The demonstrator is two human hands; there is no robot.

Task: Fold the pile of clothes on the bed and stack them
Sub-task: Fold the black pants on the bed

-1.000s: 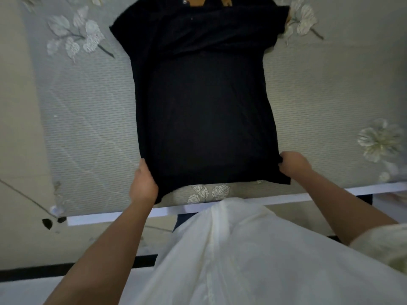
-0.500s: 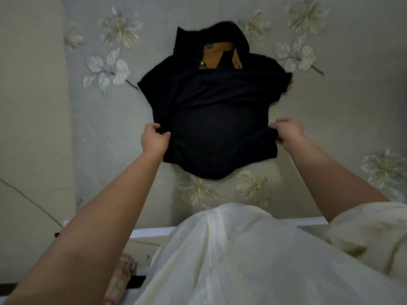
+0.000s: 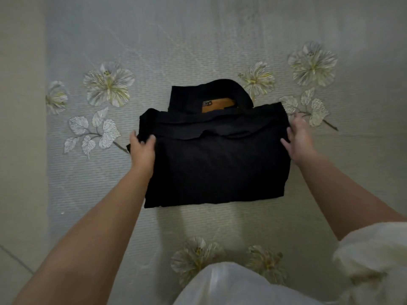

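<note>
Head view shows the black, soft-knit collared shirt lying in the middle of the pale grey woven bed cover with printed white flowers, doubled over so that its lower half lies on its upper half. The collar with its tan inner lining projects past the far edge of the fold.

We grasp the left edge of the shirt with our left hand: the fingers are curled over a bunch of cloth. Our right hand lies against the right edge with the fingers extended and relaxed; it clenches nothing.

To do this step well, we judge the following points to matter:
- Line up the two side edges before we let go, since the upper layer looks slightly skewed and a ridge of cloth crosses it below the collar.
- Smooth from the centre outward with flat palms, so that no air or crease is trapped.
- Release the bunched left corner only once it lies flat.

We expect the knit to be limp and to slide on itself, so slow, even pressure should serve better than a tug.

Around the shirt, flower and leaf prints lie on both sides. Our cream, loose sleeve and cream garment front fill the near edge of the view. Nothing stands on the cover near the shirt to obstruct the hands. No pile or stack of other clothes appears in view.
</note>
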